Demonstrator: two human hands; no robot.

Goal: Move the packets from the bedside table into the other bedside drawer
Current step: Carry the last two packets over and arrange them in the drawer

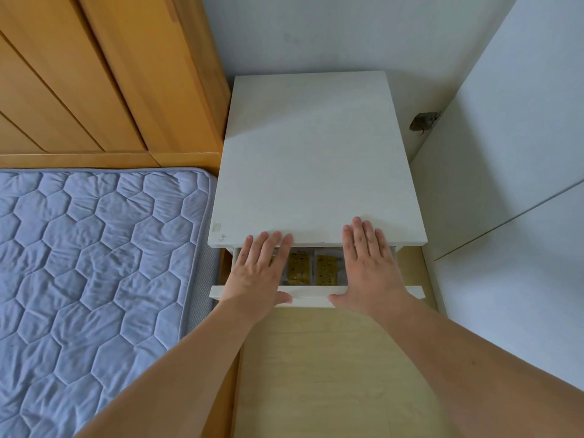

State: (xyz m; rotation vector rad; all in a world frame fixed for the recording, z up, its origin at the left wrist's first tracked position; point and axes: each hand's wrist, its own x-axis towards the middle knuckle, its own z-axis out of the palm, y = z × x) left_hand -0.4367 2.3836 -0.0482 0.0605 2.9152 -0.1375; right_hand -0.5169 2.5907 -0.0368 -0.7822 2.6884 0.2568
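My two hands flat, fingers straight: left hand point(256, 273), right hand point(369, 267) over open drawer point(311, 294). Two gold packets point(298, 268) visible inside; a possible third hidden under left hand. White counter point(313, 159) above.

Head view, steeply downward, close above bedside table point(316, 153)

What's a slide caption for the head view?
Both hands, left and right, flat over the part-open drawer holding packets.
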